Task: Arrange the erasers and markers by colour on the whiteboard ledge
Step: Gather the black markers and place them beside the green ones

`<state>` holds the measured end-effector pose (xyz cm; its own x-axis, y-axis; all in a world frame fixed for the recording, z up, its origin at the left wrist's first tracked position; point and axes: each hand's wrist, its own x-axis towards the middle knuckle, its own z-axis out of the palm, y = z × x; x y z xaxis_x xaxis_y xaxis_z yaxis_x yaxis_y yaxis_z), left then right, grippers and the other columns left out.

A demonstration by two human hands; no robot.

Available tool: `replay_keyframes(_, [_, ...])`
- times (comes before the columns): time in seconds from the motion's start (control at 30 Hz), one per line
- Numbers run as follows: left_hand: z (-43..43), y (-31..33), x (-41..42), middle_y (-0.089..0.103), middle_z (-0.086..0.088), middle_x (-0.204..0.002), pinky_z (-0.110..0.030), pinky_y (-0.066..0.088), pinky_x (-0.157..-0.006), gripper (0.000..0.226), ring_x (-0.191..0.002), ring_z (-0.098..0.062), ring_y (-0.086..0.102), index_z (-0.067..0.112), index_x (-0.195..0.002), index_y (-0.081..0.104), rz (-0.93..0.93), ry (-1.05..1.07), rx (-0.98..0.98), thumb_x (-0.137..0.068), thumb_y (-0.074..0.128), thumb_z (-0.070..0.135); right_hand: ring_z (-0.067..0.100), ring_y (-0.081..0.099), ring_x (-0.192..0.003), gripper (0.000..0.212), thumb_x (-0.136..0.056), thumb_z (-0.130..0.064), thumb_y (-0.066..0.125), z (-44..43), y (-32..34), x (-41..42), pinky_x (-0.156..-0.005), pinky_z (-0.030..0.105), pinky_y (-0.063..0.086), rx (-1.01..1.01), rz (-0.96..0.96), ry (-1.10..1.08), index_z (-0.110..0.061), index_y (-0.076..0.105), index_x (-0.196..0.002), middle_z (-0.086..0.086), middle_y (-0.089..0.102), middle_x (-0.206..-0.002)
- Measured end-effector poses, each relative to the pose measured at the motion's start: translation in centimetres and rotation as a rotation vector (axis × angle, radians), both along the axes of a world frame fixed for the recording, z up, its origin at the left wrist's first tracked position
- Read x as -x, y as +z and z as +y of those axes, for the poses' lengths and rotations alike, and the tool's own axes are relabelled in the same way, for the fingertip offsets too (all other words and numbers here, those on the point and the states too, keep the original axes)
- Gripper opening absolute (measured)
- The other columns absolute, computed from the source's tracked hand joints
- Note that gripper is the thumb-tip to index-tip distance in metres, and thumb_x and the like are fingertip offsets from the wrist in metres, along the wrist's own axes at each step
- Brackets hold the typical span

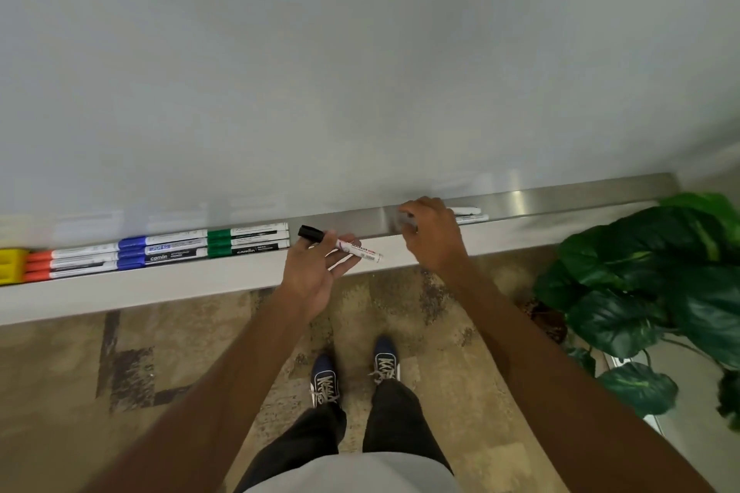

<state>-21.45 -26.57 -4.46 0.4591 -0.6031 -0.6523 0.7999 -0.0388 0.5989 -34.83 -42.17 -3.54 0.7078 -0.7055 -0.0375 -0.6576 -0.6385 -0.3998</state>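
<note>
Markers (471, 217) just past R hand (430, 232), which is reaching, grip can't tell; L hand (316, 272) is holding black one (341, 244), prob. going beside greens (248, 240).

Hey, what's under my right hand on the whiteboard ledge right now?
Two white markers lie under the right hand on the ledge, with their barrels poking out on its right. The hand covers their cap ends, so neither their colour nor the fingers' grip can be seen.

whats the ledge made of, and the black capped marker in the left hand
Ledge: apparently brushed metal, satin grey with a bright glare streak. Black-capped marker: probably smooth plastic, white printed barrel and a slightly glossy cap.
</note>
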Motion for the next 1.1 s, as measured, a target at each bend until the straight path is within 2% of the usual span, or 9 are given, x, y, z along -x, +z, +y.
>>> replay_keyframes(0.17, [-1.2, -0.7, 1.2, 0.074, -0.023, -0.102, -0.045, 0.062, -0.079, 0.012, -0.095, -0.037, 0.074, 0.0, -0.108, 0.055, 0.02, 0.006, -0.008, -0.099, 0.057, 0.008, 0.031, 0.058, -0.106, 0.029, -0.088, -0.007, 0.058, -4.0, -0.9, 2.2, -0.091, 0.043, 0.043, 0.128, 0.181, 0.016, -0.011, 0.064, -0.116, 0.009, 0.067, -0.116])
replay_keyframes(0.27, [-2.3, -1.1, 2.5, 0.075, -0.023, -0.1, -0.045, 0.062, -0.077, 0.013, -0.096, -0.037, 0.074, -0.001, -0.107, 0.055, 0.044, 0.026, -0.023, -0.099, 0.058, 0.009, 0.029, 0.062, -0.102, 0.036, -0.084, -0.001, 0.056, -5.5, -1.6, 3.1, -0.092, 0.041, 0.04, 0.23, 0.312, 0.109, -0.013, 0.064, -0.116, 0.008, 0.069, -0.112])
replay_keyframes(0.43, [-4.2, -1.4, 5.0, 0.075, -0.02, -0.094, -0.041, 0.062, -0.071, 0.012, -0.092, -0.036, 0.075, -0.002, -0.106, 0.056, 0.037, 0.043, -0.02, -0.099, 0.058, 0.008, 0.031, 0.066, -0.094, 0.034, -0.077, 0.002, 0.063, -7.1, -1.9, 3.6, -0.092, 0.04, 0.041, 0.34, 0.338, 0.285, -0.011, 0.066, -0.109, 0.01, 0.073, -0.102])
replay_keyframes(0.6, [-6.1, -1.2, 7.0, 0.073, -0.021, -0.103, -0.042, 0.062, -0.074, 0.011, -0.096, -0.035, 0.074, 0.0, -0.106, 0.059, 0.058, 0.053, -0.052, -0.099, 0.057, 0.009, 0.032, 0.066, -0.097, 0.039, -0.073, 0.006, 0.059, -7.8, -1.4, 4.0, -0.096, 0.041, 0.038, 0.374, 0.253, 0.388, -0.009, 0.067, -0.108, 0.009, 0.072, -0.105])
replay_keyframes(0.7, [-7.1, -0.9, 7.7, 0.073, -0.02, -0.114, -0.043, 0.062, -0.077, 0.019, -0.104, -0.034, 0.072, 0.002, -0.117, 0.06, 0.085, 0.04, -0.036, -0.1, 0.056, 0.009, 0.028, 0.065, -0.091, 0.038, -0.074, 0.009, 0.06, -7.0, -0.7, 3.8, -0.087, 0.04, 0.038, 0.248, 0.043, 0.312, -0.012, 0.071, -0.104, 0.006, 0.072, -0.097])
replay_keyframes(0.83, [-8.2, -0.2, 8.5, 0.074, -0.014, -0.114, -0.043, 0.06, -0.082, 0.023, -0.108, -0.03, 0.071, 0.008, -0.122, 0.063, 0.056, 0.004, 0.036, -0.1, 0.056, 0.01, 0.02, 0.067, -0.082, 0.026, -0.09, -0.005, 0.061, -5.6, 0.5, 3.4, -0.08, 0.041, 0.05, -0.178, -0.218, 0.25, -0.017, 0.072, -0.111, 0.002, 0.073, -0.091])
replay_keyframes(0.97, [-8.7, 0.0, 8.7, 0.075, -0.013, -0.107, -0.041, 0.06, -0.08, 0.021, -0.101, -0.029, 0.072, 0.006, -0.118, 0.066, 0.051, 0.036, 0.063, -0.099, 0.058, 0.011, 0.016, 0.07, -0.082, 0.011, -0.09, -0.012, 0.066, -5.1, 0.6, 3.8, -0.076, 0.038, 0.057, -0.384, -0.278, 0.185, -0.014, 0.071, -0.099, 0.0, 0.075, -0.091])
replay_keyframes(1.1, [-8.7, -0.2, 8.9, 0.075, -0.016, -0.103, -0.041, 0.06, -0.077, 0.023, -0.099, -0.033, 0.073, 0.002, -0.117, 0.065, 0.041, 0.093, 0.035, -0.097, 0.061, 0.014, 0.014, 0.067, -0.078, 0.015, -0.091, -0.02, 0.06, -5.4, 0.7, 4.4, -0.071, 0.037, 0.054, -0.393, -0.289, 0.296, -0.017, 0.074, -0.096, -0.001, 0.075, -0.087])
